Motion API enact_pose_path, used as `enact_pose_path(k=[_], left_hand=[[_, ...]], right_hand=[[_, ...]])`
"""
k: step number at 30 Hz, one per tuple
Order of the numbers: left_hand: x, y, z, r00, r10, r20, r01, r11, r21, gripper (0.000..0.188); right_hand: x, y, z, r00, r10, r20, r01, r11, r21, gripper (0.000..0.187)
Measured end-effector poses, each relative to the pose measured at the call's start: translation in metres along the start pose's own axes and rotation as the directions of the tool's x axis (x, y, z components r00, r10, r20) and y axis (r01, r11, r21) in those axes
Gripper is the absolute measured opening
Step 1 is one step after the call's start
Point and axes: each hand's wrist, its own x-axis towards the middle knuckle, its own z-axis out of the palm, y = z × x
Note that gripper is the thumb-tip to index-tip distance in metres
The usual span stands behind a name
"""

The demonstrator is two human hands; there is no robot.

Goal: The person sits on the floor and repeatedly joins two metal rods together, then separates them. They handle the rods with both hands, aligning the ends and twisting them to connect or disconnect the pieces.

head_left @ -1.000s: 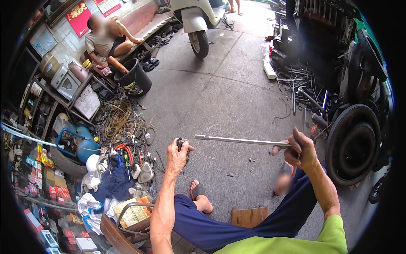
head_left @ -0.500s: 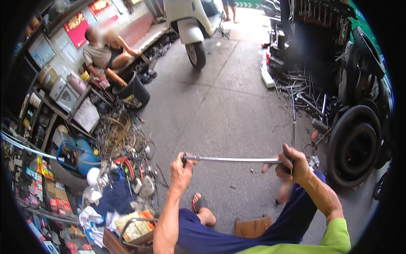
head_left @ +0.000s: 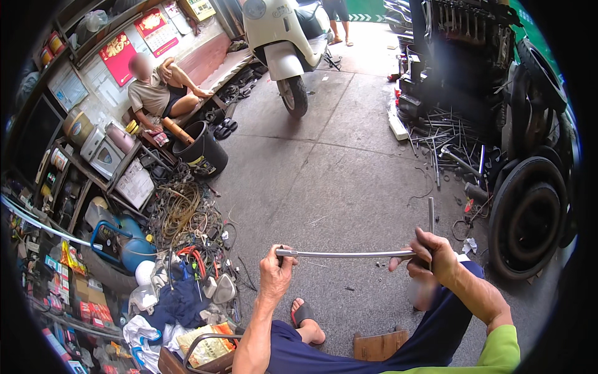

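Observation:
Across my lap, above the floor, stretches a long-shafted metal socket wrench (head_left: 349,254). Its socket-like end sits in my left hand (head_left: 274,271), fingers pinched round it. My right hand (head_left: 439,257) is closed round the other end, where a crossbar (head_left: 431,215) stands up at a right angle. My fingers hide how far that bar runs below. Beneath the wrench are my knees in dark blue trousers (head_left: 336,349), a sandal (head_left: 305,313) on my left foot, and a wooden block (head_left: 380,345) on the floor between my legs.
A pale scooter (head_left: 283,56) stands ahead; a person (head_left: 152,93) sits on the left bench. A black bucket (head_left: 208,159), tangled cables (head_left: 177,212) and a blue tank (head_left: 134,240) crowd the left. Rightward lie loose metal tools (head_left: 445,143) and stacked tyres (head_left: 529,218).
The view has tipped up, so the scooter and bench sit lower in the picture. Both hands, still gripping the wrench, also appear slightly lower.

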Motion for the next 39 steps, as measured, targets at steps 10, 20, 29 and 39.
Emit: enact_pose_path(k=[10, 20, 29, 39], left_hand=[[-0.001, -0.002, 0.005, 1.0, -0.012, 0.024, 0.011, 0.999, 0.036, 0.02], [-0.002, -0.015, 0.006, 1.0, 0.022, 0.013, -0.022, 0.997, 0.069, 0.022], [0.002, -0.011, 0.003, 0.998, -0.064, -0.018, 0.066, 0.994, 0.084, 0.024], [0.0, -0.026, 0.002, 0.994, -0.107, 0.004, 0.106, 0.993, 0.045, 0.031]], right_hand=[[-0.004, 0.0, -0.002, 0.999, -0.038, -0.023, 0.036, 0.997, -0.074, 0.06], [-0.003, 0.004, -0.016, 0.995, -0.057, 0.085, 0.067, 0.991, -0.12, 0.062], [-0.004, 0.006, -0.015, 0.999, -0.027, 0.026, 0.031, 0.986, -0.165, 0.064], [-0.005, 0.004, -0.02, 0.999, -0.049, 0.014, 0.05, 0.979, -0.199, 0.064]])
